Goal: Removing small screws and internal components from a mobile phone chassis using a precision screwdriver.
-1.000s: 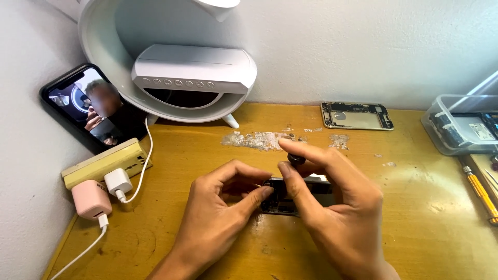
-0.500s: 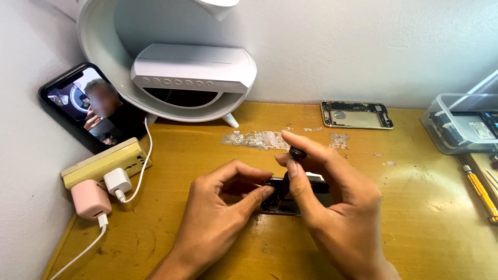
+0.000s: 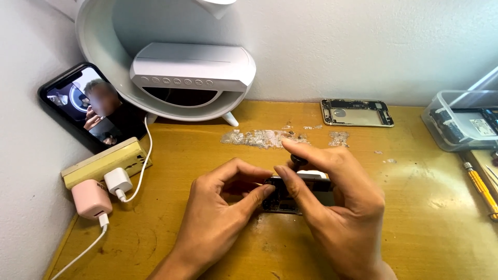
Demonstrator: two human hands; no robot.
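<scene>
The left hand [image 3: 218, 207] and the right hand [image 3: 337, 207] are pinching an opened phone [image 3: 290, 194] between them on the wooden desk [image 3: 415, 233]. The left fingers are gripping its left end, while the right thumb and forefinger are holding a small dark tool [image 3: 299, 159] over it. Beyond the right hand an empty phone frame [image 3: 357, 112] is lying; left of the left hand, a power strip [image 3: 104, 163].

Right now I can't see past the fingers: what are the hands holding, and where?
Left hand pinches the opened phone at its left end; right hand grips a small dark tool over it.
</scene>
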